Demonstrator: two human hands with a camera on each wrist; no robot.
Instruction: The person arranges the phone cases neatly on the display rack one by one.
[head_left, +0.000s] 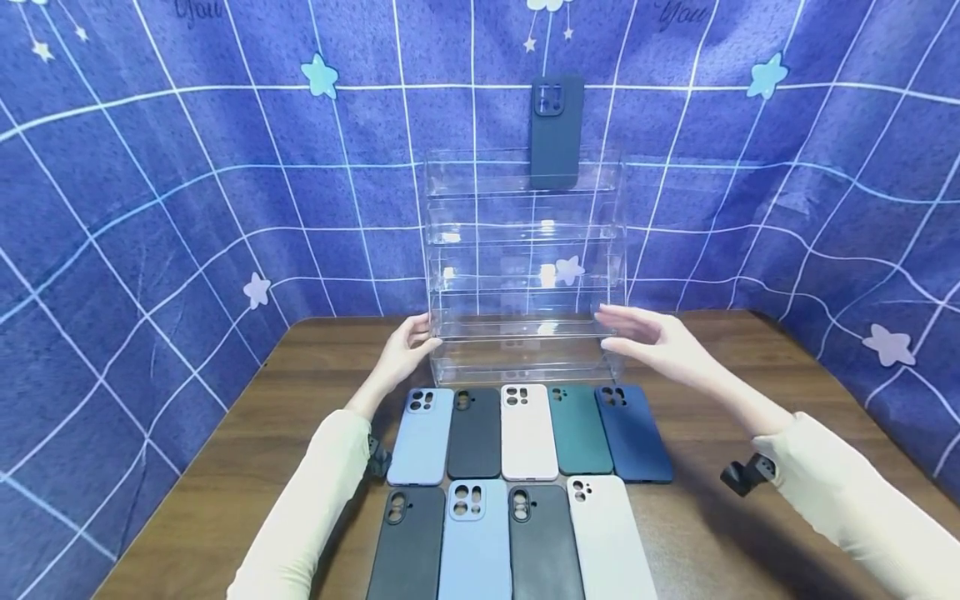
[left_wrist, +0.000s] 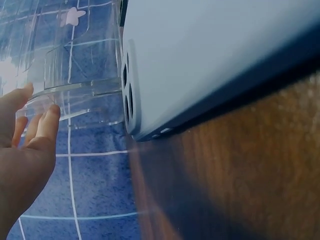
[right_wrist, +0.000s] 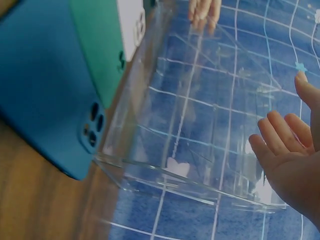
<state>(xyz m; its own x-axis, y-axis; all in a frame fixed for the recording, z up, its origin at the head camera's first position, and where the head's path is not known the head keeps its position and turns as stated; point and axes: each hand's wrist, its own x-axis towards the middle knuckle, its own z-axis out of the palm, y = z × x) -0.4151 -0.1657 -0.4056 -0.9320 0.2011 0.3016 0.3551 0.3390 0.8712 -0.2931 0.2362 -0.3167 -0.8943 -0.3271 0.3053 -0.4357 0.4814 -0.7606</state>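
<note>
Through the head feed I see the left hand [head_left: 405,346] bent round the near left edge of a clear tiered display rack [head_left: 525,312], thumb in front and fingers along the outer side; I judge it a light hold. The right hand [head_left: 663,337] hovers at the rack's opposite edge, fingers nearly straight and thumb spread well apart from them. It has hold of nothing, and in the right wrist view I make out a gap between it and the plastic.

The rack stands between the hands. Up and to the left of the right hand, a slate-blue phone case [head_left: 557,137] stands in the top tier. On the wooden table [head_left: 247,442], a row of five lies nearer the wearer than the hands: a light blue case [head_left: 420,450] just beside the left wrist, then a black case [head_left: 475,442], a pale pinkish-white case [head_left: 529,442], a green case [head_left: 585,437] and, below the right hand, a navy case [head_left: 637,442]. Four more lie closer in, between the forearms.

I take the step in hand to be steadying or squaring the rack, with one case set in it. The next move, as I read it, calls for easing the left fingers off without tugging the rack, then lowering the right hand to pinch a case by its long edges.
</note>
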